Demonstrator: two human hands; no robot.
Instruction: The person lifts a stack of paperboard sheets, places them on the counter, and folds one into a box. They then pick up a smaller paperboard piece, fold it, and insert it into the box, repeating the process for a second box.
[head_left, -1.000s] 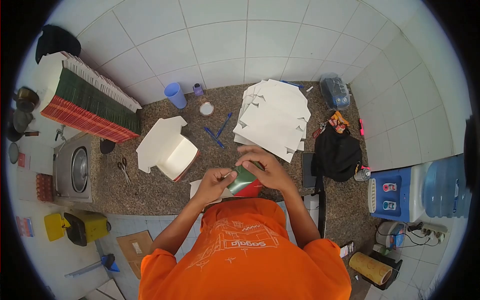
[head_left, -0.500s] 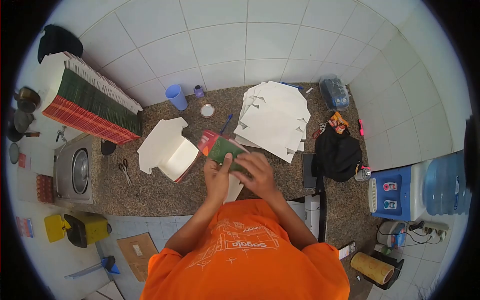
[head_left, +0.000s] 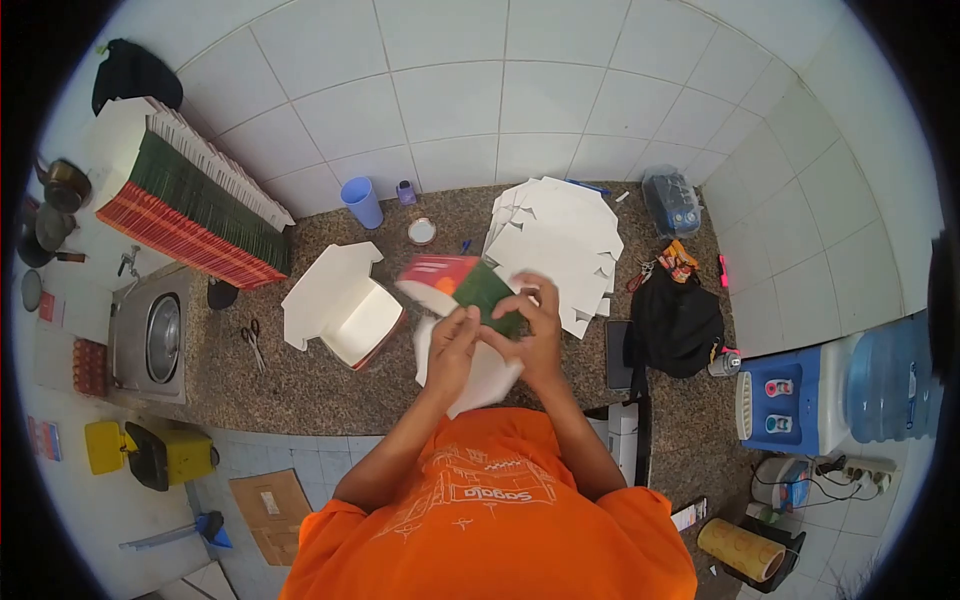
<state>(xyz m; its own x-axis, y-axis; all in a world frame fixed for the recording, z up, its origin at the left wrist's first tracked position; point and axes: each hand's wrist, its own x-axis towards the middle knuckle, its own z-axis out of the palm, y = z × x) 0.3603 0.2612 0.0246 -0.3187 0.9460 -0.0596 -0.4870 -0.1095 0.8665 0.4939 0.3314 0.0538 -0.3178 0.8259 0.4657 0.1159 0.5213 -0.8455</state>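
Observation:
A partly folded cardboard food box (head_left: 485,295), red and green outside and white inside, is held up in front of my orange shirt. My left hand (head_left: 455,350) pinches its lower edge. On the other side, my right hand (head_left: 532,330) has its fingers curled against the green panel, slightly blurred. A white flap of the box hangs below both wrists. Left of it, a formed box (head_left: 365,325) stands on the counter with its lid up and its white inside showing. Behind my right hand lies a stack of flat white box blanks (head_left: 560,235).
Nested finished boxes (head_left: 195,205) lean in a long row at the left, near the sink (head_left: 130,345). Scissors (head_left: 253,345), a blue cup (head_left: 361,203) and a round lid (head_left: 421,231) rest on the granite counter. A black bag (head_left: 675,315) and water dispenser (head_left: 790,395) are at right.
The held box has opened out from a flatter shape, its red and green panels now at an angle. My right hand has shifted slightly right, and the white flap below shows more.

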